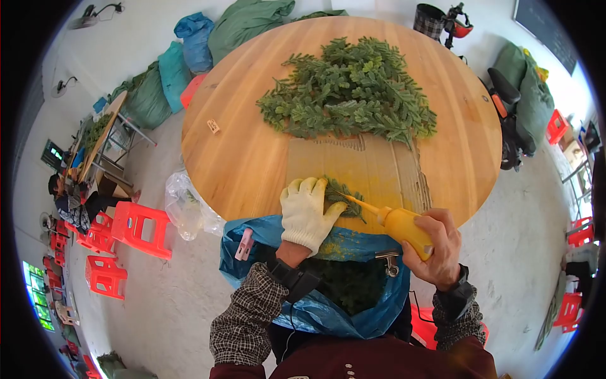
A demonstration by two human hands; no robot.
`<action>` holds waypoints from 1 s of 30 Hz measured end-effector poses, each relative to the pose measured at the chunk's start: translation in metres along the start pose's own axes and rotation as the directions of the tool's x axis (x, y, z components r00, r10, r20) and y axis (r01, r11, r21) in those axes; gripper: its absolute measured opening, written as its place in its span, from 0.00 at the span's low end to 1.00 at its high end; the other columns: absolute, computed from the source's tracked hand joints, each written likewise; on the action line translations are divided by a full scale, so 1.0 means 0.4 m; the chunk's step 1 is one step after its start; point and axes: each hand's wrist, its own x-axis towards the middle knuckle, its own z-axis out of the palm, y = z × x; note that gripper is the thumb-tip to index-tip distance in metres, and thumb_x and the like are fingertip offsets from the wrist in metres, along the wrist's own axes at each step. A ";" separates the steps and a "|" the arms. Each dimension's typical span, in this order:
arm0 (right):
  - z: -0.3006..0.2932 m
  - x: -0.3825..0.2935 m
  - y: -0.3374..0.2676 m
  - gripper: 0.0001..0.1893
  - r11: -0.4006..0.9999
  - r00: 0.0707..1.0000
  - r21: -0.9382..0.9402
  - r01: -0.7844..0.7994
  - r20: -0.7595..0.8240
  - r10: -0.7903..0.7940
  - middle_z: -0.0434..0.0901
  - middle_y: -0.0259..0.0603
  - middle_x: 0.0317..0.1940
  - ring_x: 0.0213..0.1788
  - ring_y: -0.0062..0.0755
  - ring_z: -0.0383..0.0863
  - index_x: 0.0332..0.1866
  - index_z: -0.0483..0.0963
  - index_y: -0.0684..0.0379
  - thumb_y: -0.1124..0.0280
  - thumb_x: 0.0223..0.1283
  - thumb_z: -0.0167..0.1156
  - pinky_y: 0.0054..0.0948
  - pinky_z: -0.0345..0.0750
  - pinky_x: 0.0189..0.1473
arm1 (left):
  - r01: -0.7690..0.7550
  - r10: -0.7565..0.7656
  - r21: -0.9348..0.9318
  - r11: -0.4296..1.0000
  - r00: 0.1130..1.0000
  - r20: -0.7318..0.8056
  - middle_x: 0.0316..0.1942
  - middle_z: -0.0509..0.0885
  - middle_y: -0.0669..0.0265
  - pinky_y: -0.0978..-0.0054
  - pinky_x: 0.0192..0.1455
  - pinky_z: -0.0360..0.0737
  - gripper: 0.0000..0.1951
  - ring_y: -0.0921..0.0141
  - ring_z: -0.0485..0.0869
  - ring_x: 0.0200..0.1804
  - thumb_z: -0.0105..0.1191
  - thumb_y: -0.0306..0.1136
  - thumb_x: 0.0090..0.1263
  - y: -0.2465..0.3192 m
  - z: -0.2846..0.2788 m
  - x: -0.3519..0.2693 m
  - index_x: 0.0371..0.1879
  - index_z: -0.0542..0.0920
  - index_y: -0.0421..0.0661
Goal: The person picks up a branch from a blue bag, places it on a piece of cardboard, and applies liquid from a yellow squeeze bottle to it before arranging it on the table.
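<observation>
My left hand [305,213], in a white knit glove with yellow-stained fingertips, lies on a flattened cardboard sheet [341,156]. Its thumb and forefinger press on a small green artificial fir sprig [353,208]. My bare right hand [438,246] grips a yellow squeeze bottle [405,227], tilted so that its thin nozzle reaches the sprig's leaves. Yellow stains mark the cardboard around it. Beyond it lies a large heap of green sprigs [350,90]. Between my body and the table hangs an open blue plastic bag [341,317], with dark greenery inside.
A pink clip [244,244] and a metal clip [390,261] sit on the bag's rim. A small printed piece [213,126] lies on the round wooden table [236,156]. Red stools [142,227], a clear bag [184,208] and a seated person [78,208] are at left; stuffed sacks [251,23] line the wall.
</observation>
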 end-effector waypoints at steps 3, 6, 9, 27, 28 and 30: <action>-0.011 0.002 -0.008 0.23 1.000 1.000 -0.010 0.003 -0.009 -0.003 0.75 0.52 0.39 0.35 0.50 0.80 0.48 0.72 0.61 0.74 0.42 0.69 0.37 0.79 0.36 | -0.018 0.019 0.013 1.000 1.000 -0.017 0.46 0.80 0.62 0.57 0.55 0.70 0.28 0.57 0.75 0.52 0.66 0.49 0.54 -0.002 0.001 -0.001 0.48 0.79 0.42; -0.002 0.016 -0.013 0.23 1.000 0.999 -0.016 0.024 -0.029 -0.025 0.75 0.52 0.39 0.35 0.50 0.80 0.48 0.72 0.61 0.74 0.42 0.69 0.37 0.79 0.35 | -0.020 0.020 0.019 1.000 1.000 -0.016 0.46 0.80 0.62 0.57 0.55 0.70 0.28 0.57 0.75 0.53 0.66 0.49 0.54 -0.001 0.003 0.000 0.48 0.80 0.42; 0.029 0.033 -0.005 0.23 0.999 0.999 -0.009 0.048 -0.015 -0.048 0.75 0.52 0.39 0.34 0.50 0.80 0.47 0.72 0.61 0.74 0.42 0.69 0.38 0.79 0.35 | -0.033 0.034 0.030 0.999 0.999 -0.031 0.46 0.80 0.62 0.57 0.55 0.70 0.28 0.57 0.75 0.52 0.66 0.50 0.54 -0.001 0.010 -0.001 0.48 0.80 0.42; -0.048 -0.033 -0.020 0.24 0.999 1.000 -0.051 -0.017 0.025 0.018 0.74 0.52 0.38 0.32 0.49 0.79 0.48 0.72 0.59 0.75 0.41 0.69 0.38 0.79 0.33 | -0.011 0.010 0.012 1.000 1.000 0.020 0.49 0.80 0.60 0.56 0.58 0.70 0.28 0.55 0.75 0.54 0.66 0.51 0.54 0.002 -0.001 0.000 0.48 0.80 0.42; -0.052 -0.041 -0.019 0.24 0.998 0.999 -0.050 -0.026 0.021 0.027 0.74 0.52 0.38 0.32 0.49 0.79 0.48 0.71 0.59 0.75 0.41 0.69 0.38 0.79 0.33 | -0.012 0.011 0.015 1.000 1.000 0.022 0.48 0.80 0.60 0.56 0.57 0.70 0.28 0.55 0.75 0.54 0.66 0.51 0.54 0.002 0.000 0.001 0.48 0.80 0.42; -0.058 -0.054 -0.017 0.24 0.998 0.999 -0.049 -0.038 0.016 0.038 0.74 0.52 0.39 0.32 0.49 0.79 0.48 0.71 0.58 0.75 0.41 0.69 0.38 0.79 0.33 | -0.015 0.014 0.017 1.000 1.000 0.025 0.48 0.80 0.60 0.56 0.57 0.70 0.28 0.55 0.75 0.54 0.66 0.50 0.54 0.004 -0.002 0.002 0.48 0.80 0.42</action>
